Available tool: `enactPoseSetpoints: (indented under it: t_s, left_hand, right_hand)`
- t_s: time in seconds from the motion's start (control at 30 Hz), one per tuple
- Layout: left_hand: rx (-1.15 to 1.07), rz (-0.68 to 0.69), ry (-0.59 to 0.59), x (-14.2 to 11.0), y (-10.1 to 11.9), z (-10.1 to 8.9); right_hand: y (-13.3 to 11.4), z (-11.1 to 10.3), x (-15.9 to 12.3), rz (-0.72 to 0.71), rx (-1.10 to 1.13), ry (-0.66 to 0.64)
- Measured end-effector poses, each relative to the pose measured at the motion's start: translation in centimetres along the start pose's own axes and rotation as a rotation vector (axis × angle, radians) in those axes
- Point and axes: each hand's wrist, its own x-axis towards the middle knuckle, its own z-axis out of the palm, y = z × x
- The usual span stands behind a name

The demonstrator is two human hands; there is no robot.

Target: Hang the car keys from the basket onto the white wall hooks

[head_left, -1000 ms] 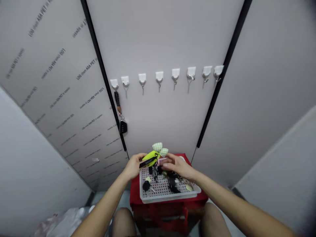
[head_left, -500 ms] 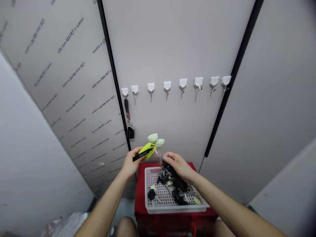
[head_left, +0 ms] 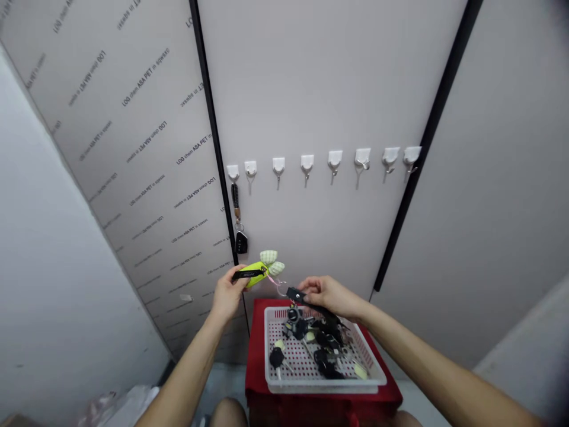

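Observation:
My left hand [head_left: 229, 295] is closed on a bright yellow-green key pouch [head_left: 256, 276] with a black strap and pale checked bow-like lobes. From the pouch a pink cord leads to a metal ring [head_left: 283, 289]. On the ring's other side is a black leather strap [head_left: 297, 295], pinched by my right hand [head_left: 326, 296]. A dark figure-like charm [head_left: 294, 326] hangs below the ring, over the white basket [head_left: 326, 388]. Inside the basket lie several keys and black key fobs [head_left: 326, 363].
Several white hooks [head_left: 307, 162] run in a row across the grey wall. From the leftmost one hangs a car key [head_left: 240, 242] on a braided strap. The basket stands on a red box [head_left: 258, 379]. Plastic bags [head_left: 120, 406] lie at lower left.
My left hand has drawn the pouch slightly left. My right hand has shifted its hold along the black strap, and the ring and the charm below it now show more clearly.

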Motion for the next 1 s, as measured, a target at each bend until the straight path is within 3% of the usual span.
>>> enactPoseSetpoints:
  t_s: [0.17,0.3,0.4,0.5,0.67,0.9,1.0]
  left_hand:
    - [0.228,-0.007,-0.145,0.0,-2.1,0.2]
    - [0.412,0.158,-0.269,-1.2,-2.0,2.6]
    - [0.402,0.251,-0.394,-2.1,-1.3,4.9]
    - [0.261,0.177,-0.462,-2.0,-0.8,6.3]
    - [0.054,0.093,-0.382,-0.6,0.2,6.3]
    - [-0.01,0.194,-0.312,0.9,3.7,5.0]
    - [0.019,0.254,-0.273,1.7,5.1,4.6]
  right_hand:
    - [-2.4,-1.4,0.0,-0.094,-0.295,0.126]
    - [-4.6,-0.8,0.5,-0.11,-0.425,0.107]
    - [-5.4,0.1,1.2,-0.077,-0.521,0.032]
    - [-5.8,0.4,1.5,-0.102,-0.433,0.015]
    - [-6.9,0.3,1.1,-0.245,-0.169,0.007]
    - [-9.0,1.9,3.0,-0.526,0.026,0.18]
    - [-10.9,2.8,4.0,-0.598,-0.012,0.25]
